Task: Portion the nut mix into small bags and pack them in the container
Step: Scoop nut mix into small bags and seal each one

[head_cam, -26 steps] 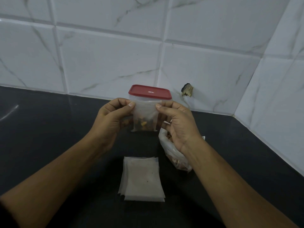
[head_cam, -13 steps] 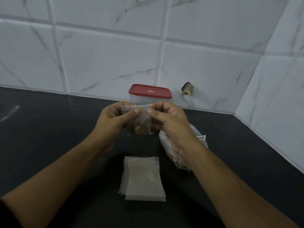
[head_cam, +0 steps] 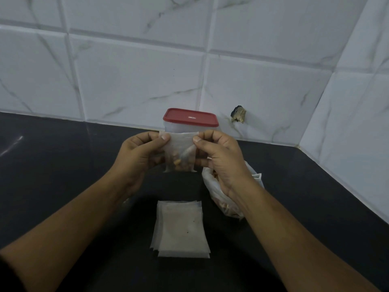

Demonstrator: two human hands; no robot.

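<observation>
Both hands hold one small bag up in the air, in front of the container with the red lid. The left hand pinches the bag's top left corner and the right hand pinches the top right corner. Half a second ago the two thumbs were close together at the middle of the top edge; now they are apart, out at the corners, and the top edge is pulled flat. That probably means the bag has just been pressed shut (the seal itself is too small to see). Nuts sit in the bottom of the bag.

The container stands at the back edge of the countertop, by the tiled wall, and its lid is on. So the lid has to come off before this bag can go in. The big bag of nut mix lies under the right wrist. A stack of empty small bags lies near the front edge, waiting to be filled.
</observation>
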